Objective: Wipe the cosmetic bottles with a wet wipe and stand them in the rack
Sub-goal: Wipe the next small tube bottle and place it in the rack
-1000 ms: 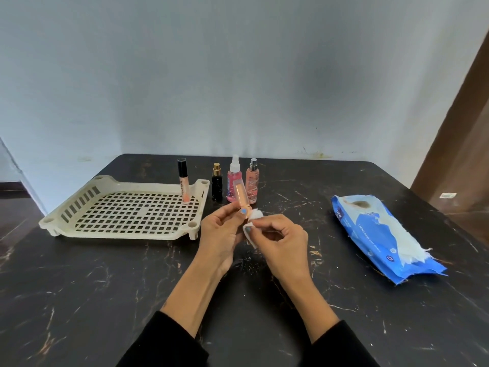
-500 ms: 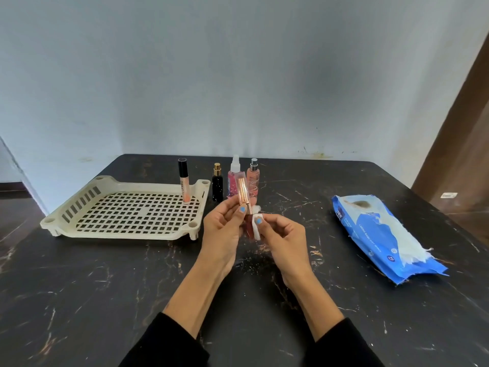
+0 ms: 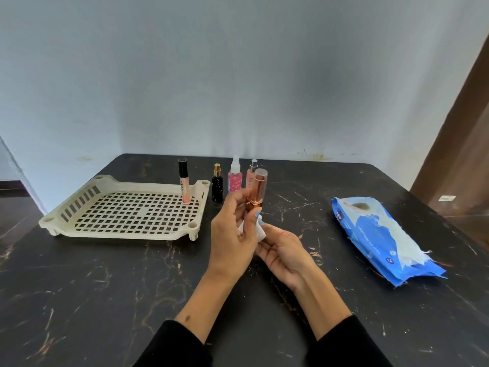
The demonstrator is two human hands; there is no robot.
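Observation:
My left hand (image 3: 232,234) grips a rose-gold bottle with a clear cap (image 3: 258,189) and holds it nearly upright above the table. Just below it, my right hand (image 3: 283,250) lies palm up and pinches a crumpled white wet wipe (image 3: 260,231) against the bottle's lower end. The cream plastic rack (image 3: 119,181) sits at the left. One lip-gloss tube with a black cap (image 3: 183,181) stands in its far right corner. A black bottle (image 3: 217,184), a pink spray bottle (image 3: 234,178) and a peach spray bottle (image 3: 250,176) stand on the table right of the rack.
An opened blue wet-wipe pack (image 3: 381,234) lies at the right with a wipe sticking out of it. The black marbled table (image 3: 105,287) ends at a pale wall behind. A brown door edge (image 3: 463,154) is at the far right.
My left hand has turned the rose-gold bottle more upright and lifted it. My right hand has dropped lower and rolled palm up, with the wipe now at the bottle's base.

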